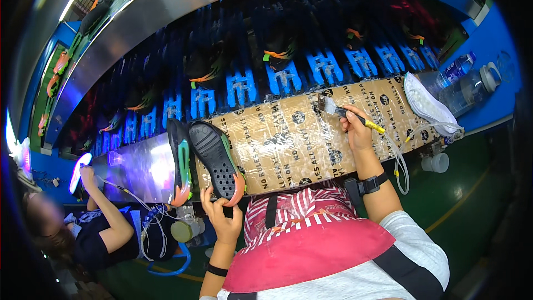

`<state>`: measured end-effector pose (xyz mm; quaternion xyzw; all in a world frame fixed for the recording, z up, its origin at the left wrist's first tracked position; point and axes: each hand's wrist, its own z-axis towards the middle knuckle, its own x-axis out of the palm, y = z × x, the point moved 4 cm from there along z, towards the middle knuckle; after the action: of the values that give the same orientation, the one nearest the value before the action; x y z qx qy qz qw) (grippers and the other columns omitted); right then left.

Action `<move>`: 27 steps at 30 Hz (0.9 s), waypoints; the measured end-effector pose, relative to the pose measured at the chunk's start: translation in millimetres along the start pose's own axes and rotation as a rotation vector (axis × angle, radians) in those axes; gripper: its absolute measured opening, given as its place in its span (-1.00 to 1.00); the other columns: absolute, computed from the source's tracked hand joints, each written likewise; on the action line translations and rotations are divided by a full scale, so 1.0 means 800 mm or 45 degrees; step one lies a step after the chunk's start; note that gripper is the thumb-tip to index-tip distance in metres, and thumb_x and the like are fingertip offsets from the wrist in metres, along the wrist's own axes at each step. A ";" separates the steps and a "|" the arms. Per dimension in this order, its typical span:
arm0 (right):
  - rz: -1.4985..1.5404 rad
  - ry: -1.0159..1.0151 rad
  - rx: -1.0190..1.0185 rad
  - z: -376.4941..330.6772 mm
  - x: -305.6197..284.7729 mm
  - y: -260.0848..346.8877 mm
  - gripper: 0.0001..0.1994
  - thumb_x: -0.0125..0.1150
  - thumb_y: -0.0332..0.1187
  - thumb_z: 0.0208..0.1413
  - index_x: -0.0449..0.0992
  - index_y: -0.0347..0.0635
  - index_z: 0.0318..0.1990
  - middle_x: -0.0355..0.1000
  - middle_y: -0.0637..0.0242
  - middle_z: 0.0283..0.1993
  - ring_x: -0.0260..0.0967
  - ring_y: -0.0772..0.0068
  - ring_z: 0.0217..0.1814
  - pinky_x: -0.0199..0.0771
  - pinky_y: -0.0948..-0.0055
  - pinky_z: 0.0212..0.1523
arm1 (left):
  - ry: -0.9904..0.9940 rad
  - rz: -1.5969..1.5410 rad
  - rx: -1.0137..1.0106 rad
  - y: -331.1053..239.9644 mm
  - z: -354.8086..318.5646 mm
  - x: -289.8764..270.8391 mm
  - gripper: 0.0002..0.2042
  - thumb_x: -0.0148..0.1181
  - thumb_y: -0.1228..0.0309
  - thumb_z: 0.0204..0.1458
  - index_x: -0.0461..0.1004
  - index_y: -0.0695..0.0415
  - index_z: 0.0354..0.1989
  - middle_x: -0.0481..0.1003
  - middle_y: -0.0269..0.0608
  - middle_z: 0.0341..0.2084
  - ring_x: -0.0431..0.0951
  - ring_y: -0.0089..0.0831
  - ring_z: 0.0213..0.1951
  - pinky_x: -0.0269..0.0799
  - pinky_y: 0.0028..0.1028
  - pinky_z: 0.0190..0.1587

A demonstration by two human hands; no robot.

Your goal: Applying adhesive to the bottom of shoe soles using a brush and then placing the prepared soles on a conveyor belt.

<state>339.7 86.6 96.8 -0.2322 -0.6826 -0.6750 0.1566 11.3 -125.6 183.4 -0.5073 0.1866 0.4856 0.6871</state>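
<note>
My left hand (223, 223) grips the orange end of a black shoe sole (214, 158). The sole has a perforated patch near that end and a green and orange edge. It lies over the left part of a cardboard-covered work surface (288, 175). Close along its left side rests a second black sole (180, 158) with similar green and orange trim. My right hand (356, 128) is closed around the handle of a brush (335, 108), dark with a yellow end. The brush's bristles point up and left over the cardboard, apart from both soles; whether they touch it I cannot tell.
Behind the board, blue supports (285, 79) stand in a row in a dark machine, with dark shoes among them. A white sole-shaped piece (428, 103), a clear jug (472, 89) and a bottle (458, 68) sit at right. Thin tubes (401, 161) hang nearby. A co-worker (111, 228) works at left.
</note>
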 end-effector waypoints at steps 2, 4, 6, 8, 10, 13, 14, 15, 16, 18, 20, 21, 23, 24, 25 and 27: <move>-0.064 -0.016 -0.023 -0.001 0.000 0.005 -0.75 0.11 -0.43 0.00 0.44 -0.38 -0.17 0.42 0.28 -0.51 0.26 0.65 -0.59 0.27 0.68 -0.56 | 0.004 -0.026 -0.033 0.007 -0.005 0.006 -0.84 0.03 0.56 -0.28 0.32 0.21 -0.44 0.16 0.16 0.05 0.09 0.08 0.15 -0.05 -0.12 0.15; -0.079 -0.005 -0.018 -0.002 0.000 0.004 -0.76 0.12 -0.43 0.00 0.44 -0.38 -0.18 0.42 0.29 -0.52 0.26 0.65 -0.59 0.27 0.68 -0.56 | -0.031 -0.769 -0.382 0.035 -0.012 0.009 -0.84 -0.07 0.44 -0.14 0.29 0.22 -0.37 0.14 0.09 0.09 0.07 -0.10 0.19 -0.11 -0.22 0.19; -0.103 0.012 -0.015 -0.004 0.003 0.004 -0.76 0.12 -0.42 0.00 0.45 -0.37 -0.18 0.42 0.29 -0.52 0.26 0.66 -0.59 0.27 0.69 -0.56 | -0.250 -0.843 -0.544 0.062 -0.016 0.010 -0.75 -0.19 0.27 0.11 0.31 0.21 -0.29 0.24 -0.04 -0.01 0.27 -0.34 0.04 0.14 -0.40 0.05; -0.116 0.020 -0.009 -0.005 0.002 0.003 -0.76 0.12 -0.41 -0.01 0.45 -0.36 -0.18 0.42 0.30 -0.52 0.26 0.66 -0.60 0.26 0.69 -0.57 | -0.190 -0.553 -0.892 0.081 -0.011 0.006 -0.73 0.04 0.32 0.02 0.33 0.27 -0.21 0.42 -0.13 -0.36 0.45 -0.55 -0.36 0.35 -0.58 -0.36; -0.113 0.024 -0.025 -0.003 0.002 0.002 -0.76 0.12 -0.41 -0.01 0.46 -0.35 -0.19 0.42 0.30 -0.52 0.26 0.66 -0.60 0.26 0.70 -0.58 | 0.260 -0.388 -1.074 0.067 -0.003 0.010 -0.60 0.14 0.41 -0.06 0.25 0.29 -0.05 0.45 -0.23 -0.52 0.44 -0.59 -0.58 0.28 -0.64 -0.65; -0.116 0.022 -0.043 -0.004 0.001 0.003 -0.77 0.12 -0.41 0.00 0.46 -0.34 -0.19 0.42 0.31 -0.52 0.26 0.67 -0.61 0.25 0.70 -0.59 | 0.302 -0.584 -1.093 0.058 0.001 0.012 -0.48 0.08 0.51 -0.09 0.14 0.28 0.11 0.46 -0.20 -0.50 0.43 -0.59 -0.62 0.26 -0.63 -0.72; -0.122 0.014 -0.044 -0.004 0.001 0.004 -0.77 0.12 -0.41 0.00 0.46 -0.34 -0.19 0.42 0.31 -0.52 0.25 0.67 -0.61 0.25 0.70 -0.60 | 0.309 -0.726 -1.107 0.057 0.002 0.013 -0.46 0.05 0.55 -0.10 0.12 0.27 0.14 0.46 -0.19 -0.48 0.43 -0.59 -0.61 0.27 -0.64 -0.71; -0.121 0.014 -0.046 -0.004 0.001 0.003 -0.77 0.12 -0.41 0.00 0.46 -0.34 -0.19 0.42 0.31 -0.52 0.25 0.67 -0.61 0.25 0.70 -0.60 | 0.304 -0.787 -1.129 0.059 0.002 0.015 -0.45 -0.03 0.60 -0.11 0.11 0.25 0.16 0.46 -0.19 -0.45 0.42 -0.57 -0.63 0.25 -0.65 -0.71; -0.119 0.032 -0.035 -0.003 -0.001 0.002 -0.76 0.10 -0.42 0.01 0.43 -0.36 -0.17 0.42 0.29 -0.50 0.27 0.65 -0.59 0.26 0.68 -0.56 | 0.310 -0.791 -1.125 0.054 0.006 0.012 -0.45 -0.03 0.60 -0.11 0.11 0.25 0.16 0.46 -0.19 -0.45 0.42 -0.57 -0.63 0.25 -0.65 -0.71; -0.121 0.045 -0.029 -0.002 -0.003 0.003 -0.75 0.08 -0.44 0.02 0.41 -0.38 -0.15 0.42 0.26 -0.49 0.28 0.62 -0.56 0.27 0.66 -0.53 | 0.328 -1.248 -1.306 0.040 0.012 0.008 -0.51 -0.10 0.58 -0.08 0.19 0.18 0.13 0.46 -0.21 -0.43 0.39 -0.60 -0.61 0.19 -0.68 -0.69; -0.141 0.048 -0.019 -0.003 0.001 0.004 -0.76 0.08 -0.44 0.02 0.42 -0.37 -0.16 0.42 0.27 -0.49 0.28 0.63 -0.57 0.27 0.66 -0.53 | 0.341 -1.385 -1.348 0.043 0.006 0.003 -0.60 -0.10 0.43 -0.04 0.28 0.10 0.05 0.45 -0.25 -0.39 0.41 -0.50 -0.52 0.19 -0.60 -0.64; -0.157 0.038 -0.022 -0.003 -0.001 0.004 -0.76 0.08 -0.43 0.03 0.41 -0.36 -0.15 0.42 0.28 -0.49 0.28 0.64 -0.56 0.27 0.66 -0.52 | 0.329 -1.734 -1.447 0.044 -0.002 0.008 -0.63 -0.10 0.35 -0.04 0.31 0.08 0.00 0.45 -0.26 -0.37 0.42 -0.43 -0.47 0.19 -0.55 -0.62; -0.138 0.020 -0.049 -0.004 0.002 0.005 -0.76 0.09 -0.41 0.03 0.42 -0.34 -0.15 0.42 0.30 -0.50 0.27 0.67 -0.57 0.27 0.69 -0.53 | 0.378 -2.343 -1.466 0.036 -0.008 0.014 -0.59 -0.06 0.10 -0.07 0.34 0.08 -0.10 0.43 -0.22 -0.31 0.41 -0.16 -0.33 0.34 -0.29 -0.42; -0.120 0.003 -0.070 -0.004 0.004 0.007 -0.75 0.10 -0.39 0.03 0.43 -0.33 -0.16 0.42 0.33 -0.50 0.26 0.70 -0.58 0.28 0.71 -0.54 | 0.384 -2.344 -1.462 0.031 -0.011 0.016 -0.59 -0.06 0.10 -0.07 0.34 0.08 -0.10 0.43 -0.22 -0.31 0.41 -0.16 -0.33 0.34 -0.29 -0.42; -0.121 0.005 -0.076 -0.006 0.006 0.007 -0.75 0.10 -0.39 0.03 0.43 -0.33 -0.16 0.42 0.33 -0.50 0.26 0.70 -0.58 0.28 0.71 -0.54 | 0.215 -2.328 -1.553 0.007 -0.007 0.017 -0.54 -0.04 0.05 -0.09 0.32 0.09 -0.07 0.40 -0.16 -0.26 0.39 -0.11 -0.26 0.34 -0.19 -0.27; -0.123 -0.008 -0.073 -0.012 0.010 0.011 -0.75 0.09 -0.39 0.03 0.42 -0.33 -0.15 0.42 0.32 -0.48 0.28 0.69 -0.55 0.29 0.72 -0.51 | 0.047 -2.516 -1.650 -0.006 -0.008 0.024 -0.38 0.01 -0.08 -0.14 0.27 0.16 -0.01 0.26 0.05 -0.09 0.29 0.05 -0.04 0.12 0.09 0.08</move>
<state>337.0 77.7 109.1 -0.2055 -0.6738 -0.7003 0.1152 25.5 -122.4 168.6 -0.6925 -0.5581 -0.2600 0.3761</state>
